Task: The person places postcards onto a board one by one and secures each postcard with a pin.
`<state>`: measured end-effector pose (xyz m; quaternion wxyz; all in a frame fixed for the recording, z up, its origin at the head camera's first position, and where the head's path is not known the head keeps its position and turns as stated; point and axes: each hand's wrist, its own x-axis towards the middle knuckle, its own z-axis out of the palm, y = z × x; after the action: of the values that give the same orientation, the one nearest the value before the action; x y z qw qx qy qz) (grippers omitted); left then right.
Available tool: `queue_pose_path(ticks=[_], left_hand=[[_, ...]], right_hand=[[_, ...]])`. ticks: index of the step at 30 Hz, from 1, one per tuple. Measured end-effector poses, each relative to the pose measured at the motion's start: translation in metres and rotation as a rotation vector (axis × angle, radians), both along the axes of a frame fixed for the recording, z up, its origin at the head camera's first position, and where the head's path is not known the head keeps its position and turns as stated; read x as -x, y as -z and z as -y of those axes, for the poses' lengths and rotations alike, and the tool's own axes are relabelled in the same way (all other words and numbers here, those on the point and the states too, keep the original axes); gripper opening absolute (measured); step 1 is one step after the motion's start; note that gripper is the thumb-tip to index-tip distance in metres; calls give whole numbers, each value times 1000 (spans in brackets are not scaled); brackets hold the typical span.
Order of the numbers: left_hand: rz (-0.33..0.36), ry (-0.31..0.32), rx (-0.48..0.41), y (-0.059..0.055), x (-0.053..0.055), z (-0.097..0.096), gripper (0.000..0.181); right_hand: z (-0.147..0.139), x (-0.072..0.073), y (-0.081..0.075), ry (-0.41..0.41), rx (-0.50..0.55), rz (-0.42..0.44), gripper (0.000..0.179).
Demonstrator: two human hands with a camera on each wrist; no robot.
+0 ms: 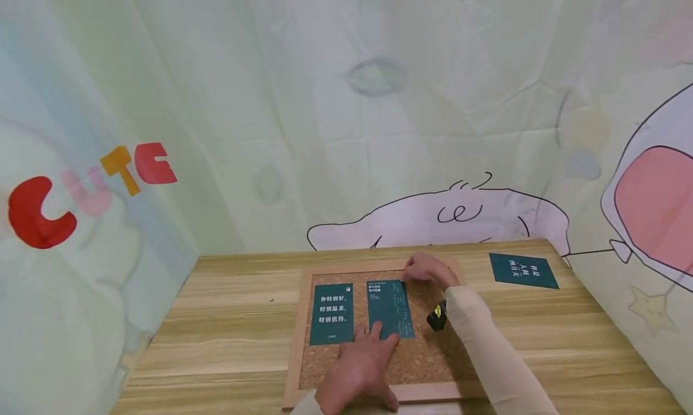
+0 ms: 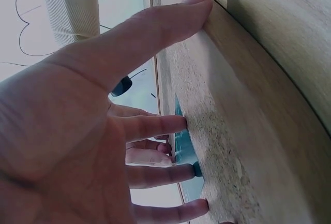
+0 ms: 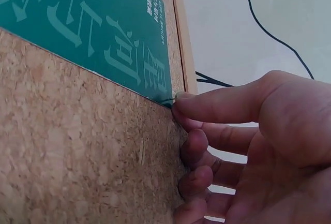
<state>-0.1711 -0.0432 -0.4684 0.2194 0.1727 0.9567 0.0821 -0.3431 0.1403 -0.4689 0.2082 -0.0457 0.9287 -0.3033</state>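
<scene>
A green printed card (image 1: 387, 310) lies on a wood-framed cork board (image 1: 428, 361). My left hand (image 1: 361, 367) rests with spread fingers on the card's lower edge and the cork. In the left wrist view its thumb (image 2: 176, 19) touches the board's frame. At the card's upper right corner my right hand (image 1: 430, 269) pinches a pushpin; its thin shaft (image 3: 167, 100) shows against the card in the right wrist view, while the fingertips hide its head. Left of this card lies a second green card (image 1: 331, 316), with a round pin head (image 1: 348, 289) at its upper right corner.
Another dark green card (image 1: 524, 270) lies on the wooden table (image 1: 227, 325) at the back right. A small pale round thing (image 1: 271, 299) sits left of the board. Behind the table hangs a printed cloth (image 1: 243, 132). A black wrist camera (image 1: 437, 316) is on the right wrist.
</scene>
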Motion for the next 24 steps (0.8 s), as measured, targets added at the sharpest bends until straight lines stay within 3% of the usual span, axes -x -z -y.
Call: queue_pose_path(ticks=[9, 15, 18, 24], left_hand=[[3, -2, 4, 2, 1, 0, 99], [-19, 4, 2, 0, -1, 1, 101], [-14, 3, 1, 0, 0, 2, 100], [-4, 4, -16, 0, -1, 2, 99]], right_hand=[[4, -4, -3, 33, -1, -56, 16], [8, -7, -5, 79, -25, -134, 43], [11, -7, -8, 51, -84, -168, 52], [13, -4, -15, -36, -137, -126, 40]])
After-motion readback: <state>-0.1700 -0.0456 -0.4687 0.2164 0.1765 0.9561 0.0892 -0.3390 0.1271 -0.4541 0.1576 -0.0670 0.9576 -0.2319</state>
